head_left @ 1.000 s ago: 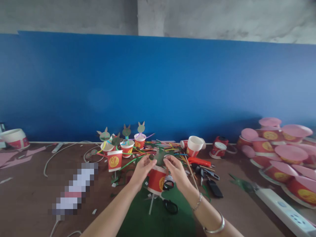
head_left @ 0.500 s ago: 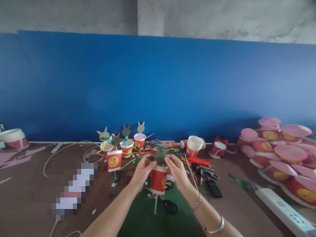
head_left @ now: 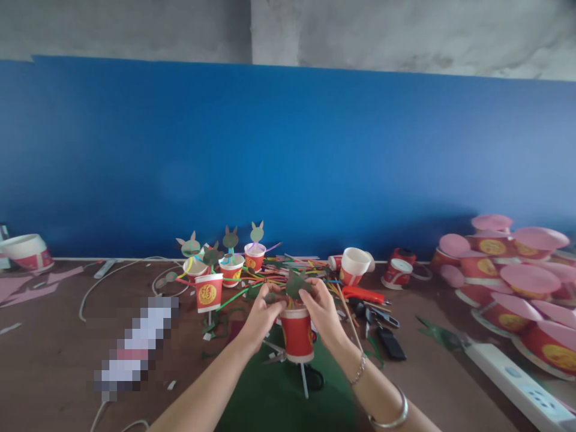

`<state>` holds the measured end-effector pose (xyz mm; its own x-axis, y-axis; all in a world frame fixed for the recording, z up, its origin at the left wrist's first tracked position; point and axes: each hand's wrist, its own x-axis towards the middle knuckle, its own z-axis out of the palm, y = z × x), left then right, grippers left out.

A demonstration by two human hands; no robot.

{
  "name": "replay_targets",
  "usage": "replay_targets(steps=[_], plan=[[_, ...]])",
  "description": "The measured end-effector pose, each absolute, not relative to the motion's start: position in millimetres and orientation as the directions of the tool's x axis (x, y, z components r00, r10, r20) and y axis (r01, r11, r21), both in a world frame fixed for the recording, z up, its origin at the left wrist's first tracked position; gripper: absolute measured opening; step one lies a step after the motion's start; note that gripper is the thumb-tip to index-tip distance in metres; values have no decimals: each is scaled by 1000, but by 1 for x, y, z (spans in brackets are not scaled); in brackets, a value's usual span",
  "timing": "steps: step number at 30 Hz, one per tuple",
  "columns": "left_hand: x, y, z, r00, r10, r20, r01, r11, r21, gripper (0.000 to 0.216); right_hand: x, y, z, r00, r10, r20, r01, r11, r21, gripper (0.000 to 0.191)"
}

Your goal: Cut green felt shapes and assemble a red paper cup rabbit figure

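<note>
In front of me a red paper cup [head_left: 297, 336] with a white rim hangs above the dark green sheet [head_left: 270, 402]. A white stick [head_left: 305, 384] sticks out below its base. A green paper animal head [head_left: 297, 284] with pointed ears stands over the cup's mouth, on orange-yellow strips. My right hand [head_left: 324, 309] is closed, its thumb and fingers pinching the right side of that head. My left hand [head_left: 261, 318] is closed in a pinch at the left of the rim; a dark green bit shows by its fingers, but what it grips is unclear. Scissors [head_left: 317, 378] lie partly hidden behind the cup.
Cups with animal heads [head_left: 231, 270] stand at back left, beside coloured strips [head_left: 292, 262]. White cups [head_left: 354, 265], an orange-handled tool [head_left: 363, 294] and keys [head_left: 390, 343] lie right. Pink-topped cups [head_left: 528, 281] and a power strip [head_left: 517, 381] are far right.
The cup and its head have shifted slightly right and turned, so the yellow print now shows less. My right thumb lies further over the head.
</note>
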<state>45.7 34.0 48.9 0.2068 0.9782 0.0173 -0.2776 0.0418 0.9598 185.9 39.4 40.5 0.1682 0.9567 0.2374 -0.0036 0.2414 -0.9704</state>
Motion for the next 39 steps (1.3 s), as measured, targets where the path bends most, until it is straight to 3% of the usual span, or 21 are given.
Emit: replay_targets(steps=[11,20,39], plan=[[46,36,50,183,983,22,-288,32,957,27,193,41,43,31,921,387,287,363,-886,21],[47,34,49,216,974,63,-282,0,959,24,188,37,47,68,948,312,202,293,-934,17],[47,33,51,210,977,32,-298,33,954,31,185,33,54,108,951,289,221,260,-940,17]])
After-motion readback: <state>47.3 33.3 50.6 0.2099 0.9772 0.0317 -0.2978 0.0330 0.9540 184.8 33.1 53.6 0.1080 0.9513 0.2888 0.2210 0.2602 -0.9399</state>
